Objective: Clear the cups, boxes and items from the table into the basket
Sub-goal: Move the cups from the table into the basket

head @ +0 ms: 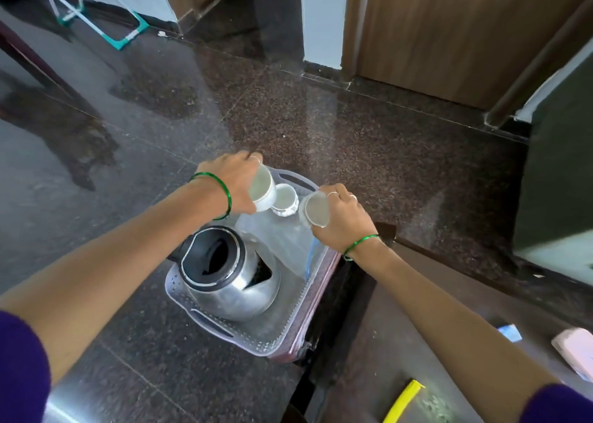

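Dark speckled granite floor, wooden doors behind. Pale plastic basket (290, 323) on the floor beside a dark table (401, 352). Left hand (234, 182) curled around 1 white cup (263, 190); right hand (341, 217) gripping another (316, 212), both over the basket's far end. Third cup (285, 199) inside, between them, near a steel kettle (229, 275). No readable writing.

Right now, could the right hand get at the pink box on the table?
Probably not yet. The right hand is out over the basket, gripping a white cup. The pink box lies uncovered on the table, but the hand must put down its cup first.
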Available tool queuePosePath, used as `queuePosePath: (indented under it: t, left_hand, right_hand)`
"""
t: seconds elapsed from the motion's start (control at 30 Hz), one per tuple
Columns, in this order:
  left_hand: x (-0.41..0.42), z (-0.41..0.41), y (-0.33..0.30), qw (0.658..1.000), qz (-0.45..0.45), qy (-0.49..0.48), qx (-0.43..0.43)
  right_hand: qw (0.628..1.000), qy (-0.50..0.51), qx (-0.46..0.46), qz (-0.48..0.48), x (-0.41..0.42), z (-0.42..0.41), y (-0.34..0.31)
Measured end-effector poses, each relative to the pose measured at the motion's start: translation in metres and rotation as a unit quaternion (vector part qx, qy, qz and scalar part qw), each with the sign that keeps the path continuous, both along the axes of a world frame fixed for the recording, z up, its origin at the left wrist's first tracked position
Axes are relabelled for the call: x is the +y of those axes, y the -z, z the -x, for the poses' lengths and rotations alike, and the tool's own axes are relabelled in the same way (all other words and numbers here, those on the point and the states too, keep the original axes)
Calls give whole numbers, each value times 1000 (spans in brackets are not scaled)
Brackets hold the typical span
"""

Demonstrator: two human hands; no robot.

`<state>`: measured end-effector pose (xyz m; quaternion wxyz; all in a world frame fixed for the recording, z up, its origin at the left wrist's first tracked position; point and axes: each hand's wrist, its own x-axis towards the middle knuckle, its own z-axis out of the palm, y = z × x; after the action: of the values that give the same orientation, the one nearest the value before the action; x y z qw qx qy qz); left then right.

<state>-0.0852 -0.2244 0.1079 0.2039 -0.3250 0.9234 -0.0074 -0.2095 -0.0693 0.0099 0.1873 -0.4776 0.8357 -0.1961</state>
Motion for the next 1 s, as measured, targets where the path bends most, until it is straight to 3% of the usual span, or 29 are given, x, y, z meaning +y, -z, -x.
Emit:
queuePosePath:
  t: [0.33,0.73,1.0]
  left_hand:
    - [-57,-19,39,989,-46,1,-143]
    - [-74,-29,90,985,-50,14,-165]
    - [-72,-31,113,988,-90,5,-125]
  right_hand:
    - [988,-3,99,-122,-30,6,47]
    - [980,-15,135,-146,-38,10,77]
    - [978,-25,149,-143,-38,10,80]
